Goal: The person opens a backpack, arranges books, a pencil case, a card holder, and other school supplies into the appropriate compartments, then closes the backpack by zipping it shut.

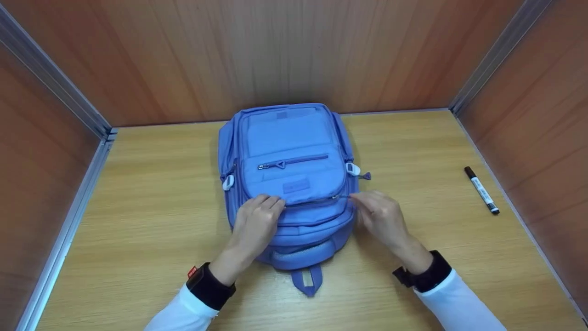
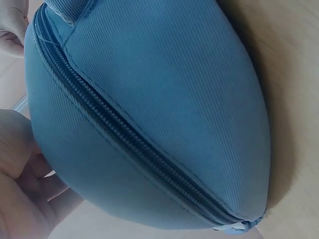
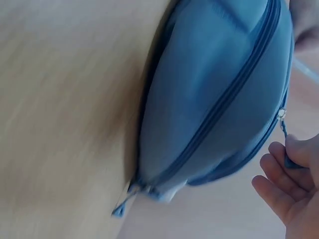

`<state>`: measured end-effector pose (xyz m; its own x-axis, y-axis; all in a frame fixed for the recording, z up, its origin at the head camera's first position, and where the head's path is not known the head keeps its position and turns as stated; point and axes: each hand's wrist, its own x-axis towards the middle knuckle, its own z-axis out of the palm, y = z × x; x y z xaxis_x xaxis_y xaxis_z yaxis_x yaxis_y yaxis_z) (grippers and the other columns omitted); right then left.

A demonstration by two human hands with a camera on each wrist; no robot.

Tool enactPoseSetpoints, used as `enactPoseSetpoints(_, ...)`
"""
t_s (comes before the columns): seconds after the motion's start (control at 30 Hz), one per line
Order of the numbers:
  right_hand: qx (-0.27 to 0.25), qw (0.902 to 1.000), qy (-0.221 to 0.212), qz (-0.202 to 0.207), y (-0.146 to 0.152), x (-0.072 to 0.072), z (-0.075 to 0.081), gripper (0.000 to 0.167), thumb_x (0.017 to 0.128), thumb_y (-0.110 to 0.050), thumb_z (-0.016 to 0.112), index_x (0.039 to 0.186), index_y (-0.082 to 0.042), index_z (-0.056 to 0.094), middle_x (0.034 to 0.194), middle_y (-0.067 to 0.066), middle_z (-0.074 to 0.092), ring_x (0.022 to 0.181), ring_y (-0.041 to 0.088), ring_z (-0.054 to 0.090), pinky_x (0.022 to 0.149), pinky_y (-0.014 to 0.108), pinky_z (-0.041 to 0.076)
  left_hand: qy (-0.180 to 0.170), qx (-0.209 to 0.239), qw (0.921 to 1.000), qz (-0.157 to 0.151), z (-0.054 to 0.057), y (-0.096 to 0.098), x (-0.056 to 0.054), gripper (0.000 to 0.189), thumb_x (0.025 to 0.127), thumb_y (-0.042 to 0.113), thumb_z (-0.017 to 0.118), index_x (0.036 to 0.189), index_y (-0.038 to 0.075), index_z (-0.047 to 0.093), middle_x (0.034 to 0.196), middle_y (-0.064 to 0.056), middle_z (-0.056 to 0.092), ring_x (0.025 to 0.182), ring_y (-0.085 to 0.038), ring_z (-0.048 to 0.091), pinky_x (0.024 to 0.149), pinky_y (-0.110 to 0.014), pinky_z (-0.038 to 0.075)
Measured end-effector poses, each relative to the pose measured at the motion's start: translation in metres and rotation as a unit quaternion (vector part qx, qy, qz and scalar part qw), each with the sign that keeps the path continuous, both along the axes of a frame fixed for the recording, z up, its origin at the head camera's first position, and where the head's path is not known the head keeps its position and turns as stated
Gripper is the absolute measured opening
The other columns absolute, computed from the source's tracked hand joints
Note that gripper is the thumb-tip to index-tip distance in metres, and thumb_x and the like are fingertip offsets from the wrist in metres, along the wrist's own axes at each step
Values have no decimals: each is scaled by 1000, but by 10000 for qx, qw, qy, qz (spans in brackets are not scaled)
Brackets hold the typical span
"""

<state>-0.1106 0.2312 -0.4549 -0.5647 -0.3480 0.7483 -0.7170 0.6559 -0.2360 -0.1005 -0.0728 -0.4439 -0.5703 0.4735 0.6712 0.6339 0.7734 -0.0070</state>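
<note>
A blue backpack [image 1: 294,138] lies on the table with its front pockets facing up and its top handle toward me. My left hand [image 1: 259,218] holds the bag's front near the left part of the lower pocket's zipper, fingers bent over the fabric. The tips of that hand are partly hidden in the left wrist view. At the zipper's right end, my right hand [image 1: 381,216] pinches the zipper pull [image 3: 294,163] between thumb and fingers. The pull's cord is stretched taut from the slider [image 3: 282,113].
A black-and-white marker [image 1: 481,190] lies on the wooden table [image 1: 151,220] at the right. Wooden panels with metal edges enclose the back and both sides. Another zipper pull [image 1: 366,176] sticks out at the bag's right side, and a hanging loop [image 1: 307,281] extends toward me.
</note>
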Motion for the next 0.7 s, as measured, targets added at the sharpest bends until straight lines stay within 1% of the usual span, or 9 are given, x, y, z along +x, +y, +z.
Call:
enactPoseSetpoints(0.1,86,9998,87,-136,8,-13,-2,19,81,7,83,99,2,78,92,14,78,80,27,75,70,37,62,-19,40,10000,-34,0,-3,1,23,80,-10,79,98,3,80,96,-10,79,84,-26,74,75,-35,62)
enactPoseSetpoints(0.2,261,9993,77,-241,14,-27,-6,15,86,5,80,101,2,78,94,14,78,81,28,74,71,37,63,-77,77,9999,-75,1,-6,2,27,78,-13,76,99,3,81,97,-11,79,85,-27,75,76,-36,63)
enactPoseSetpoints(0.33,360,9990,-40,-268,18,-46,-9,13,89,4,77,102,2,76,94,14,77,82,28,73,70,37,62,-131,102,9998,-110,0,-7,3,29,77,-15,75,100,3,80,99,-12,79,87,-28,75,78,-37,63)
enactPoseSetpoints(0.47,397,9987,-68,-297,22,-65,-9,10,91,5,76,101,3,75,91,16,76,80,31,72,68,40,62,-130,87,9998,-120,0,-6,3,28,78,-14,75,99,3,80,100,-13,79,88,-28,75,78,-38,63)
enactPoseSetpoints(0.57,450,9979,-252,-400,23,-79,-7,8,95,2,72,102,4,75,92,18,75,81,33,72,69,43,61,-87,93,9998,-118,0,-6,2,24,81,-12,75,98,3,80,99,-12,79,87,-28,75,76,-37,63)
enactPoseSetpoints(0.7,479,9952,-628,-582,22,-94,-4,11,98,-1,69,106,4,75,95,20,76,84,36,74,72,46,62,-36,105,9999,-110,1,-3,0,14,85,-8,75,95,2,79,95,-10,79,83,-26,74,73,-34,62)
